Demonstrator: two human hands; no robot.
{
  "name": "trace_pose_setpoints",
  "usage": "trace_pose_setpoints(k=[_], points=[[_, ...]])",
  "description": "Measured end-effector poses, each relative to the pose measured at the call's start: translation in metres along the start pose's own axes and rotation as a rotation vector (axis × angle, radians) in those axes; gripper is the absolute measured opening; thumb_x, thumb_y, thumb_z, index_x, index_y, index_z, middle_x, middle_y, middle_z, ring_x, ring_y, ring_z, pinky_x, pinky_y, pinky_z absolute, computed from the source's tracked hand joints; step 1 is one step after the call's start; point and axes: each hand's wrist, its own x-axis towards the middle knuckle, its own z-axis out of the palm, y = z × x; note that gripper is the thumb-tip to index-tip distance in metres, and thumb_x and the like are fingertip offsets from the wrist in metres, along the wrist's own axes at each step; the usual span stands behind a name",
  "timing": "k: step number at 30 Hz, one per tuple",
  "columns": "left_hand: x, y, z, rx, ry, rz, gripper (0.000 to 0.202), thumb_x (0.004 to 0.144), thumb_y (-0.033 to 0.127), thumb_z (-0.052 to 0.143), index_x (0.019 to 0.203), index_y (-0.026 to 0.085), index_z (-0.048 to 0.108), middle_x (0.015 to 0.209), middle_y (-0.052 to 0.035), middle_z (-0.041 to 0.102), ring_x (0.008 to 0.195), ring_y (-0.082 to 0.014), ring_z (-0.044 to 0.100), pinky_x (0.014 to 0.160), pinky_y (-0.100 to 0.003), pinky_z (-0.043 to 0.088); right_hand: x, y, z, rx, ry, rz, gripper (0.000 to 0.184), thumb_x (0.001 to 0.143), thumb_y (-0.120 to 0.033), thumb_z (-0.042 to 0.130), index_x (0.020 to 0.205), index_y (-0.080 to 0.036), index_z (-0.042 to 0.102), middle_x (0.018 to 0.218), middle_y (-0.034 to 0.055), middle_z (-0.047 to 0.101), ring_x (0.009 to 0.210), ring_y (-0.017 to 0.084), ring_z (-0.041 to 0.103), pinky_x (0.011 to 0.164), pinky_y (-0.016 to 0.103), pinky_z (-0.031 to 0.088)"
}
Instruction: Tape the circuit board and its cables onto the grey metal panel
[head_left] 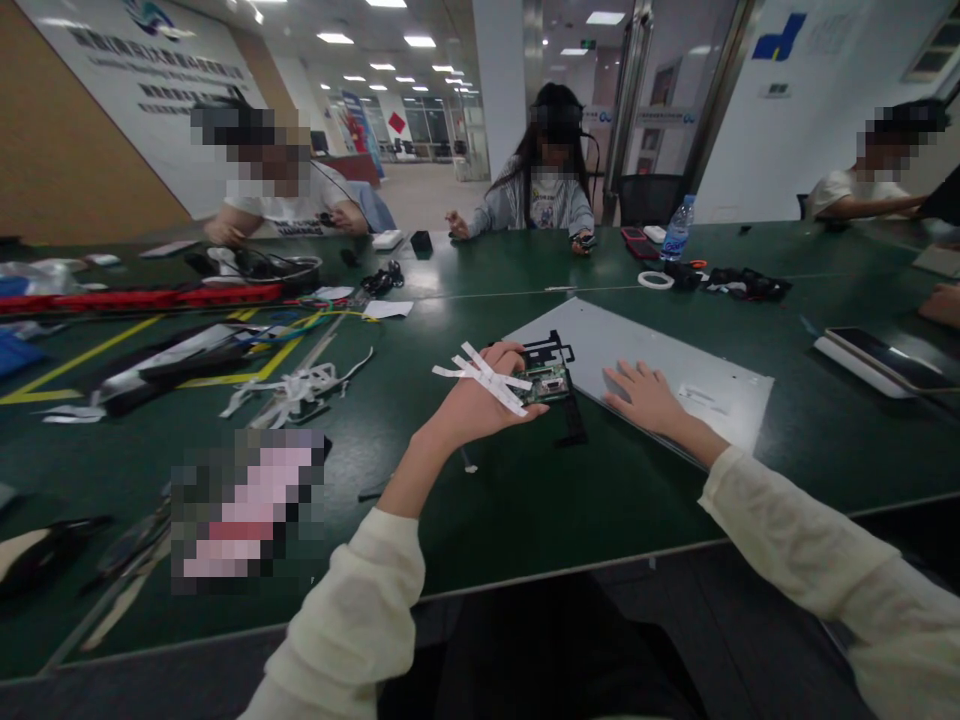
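Note:
My left hand [491, 395] is closed around a green circuit board [550, 382] fixed in a black plastic frame [571, 420], held above the table. Strips of white tape [484, 375] cross over the back of that hand. My right hand [643, 395] lies flat with its fingers spread on a light grey panel [697, 375] and holds nothing. The panel rests on the table at an angle, partly behind the black frame. Below my left hand a short cable end [469, 466] shows on the table.
A heap of white strips [304, 390] and a blurred-out pink item [251, 505] lie left on the green table [510, 530]. Rightward are a phone [892, 358], a tape roll [655, 281] and a water bottle [678, 230]. Several people sit around the table.

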Motion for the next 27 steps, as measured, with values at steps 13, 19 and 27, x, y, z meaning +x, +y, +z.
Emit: trace_pose_setpoints(k=[13,19,27], points=[[0.031,-0.011,-0.012,-0.009,-0.001,0.032,0.046,0.073,0.048,0.070,0.103,0.020,0.049,0.133,-0.0116,0.046,0.128,-0.0292,0.043,0.109,-0.047,0.034,-0.010,-0.033,-0.020,0.191,-0.051,-0.459,0.067,0.092,-0.062,0.034,0.148,-0.026,0.035,0.156,0.0054,0.023,0.144,0.035,0.013,0.113,0.056,0.018],[0.041,-0.011,0.010,-0.044,0.018,0.031,0.049,0.071,0.045,0.073,0.105,0.020,0.049,0.133,-0.0122,0.047,0.126,-0.0305,0.045,0.106,-0.047,0.036,-0.026,-0.050,-0.032,0.366,-0.033,-0.665,0.053,0.092,-0.050,0.045,0.139,-0.026,0.050,0.149,0.0047,0.039,0.142,0.028,0.024,0.114,0.051,0.020],[0.028,-0.014,0.045,-0.144,-0.044,-0.018,0.044,0.077,0.050,0.066,0.104,0.019,0.049,0.130,-0.0138,0.050,0.124,-0.0299,0.048,0.102,-0.046,0.040,-0.015,-0.005,-0.016,0.500,0.348,-0.071,0.044,0.096,-0.036,0.030,0.098,-0.019,0.071,0.113,0.0084,0.068,0.111,0.023,0.059,0.100,0.037,0.042]])
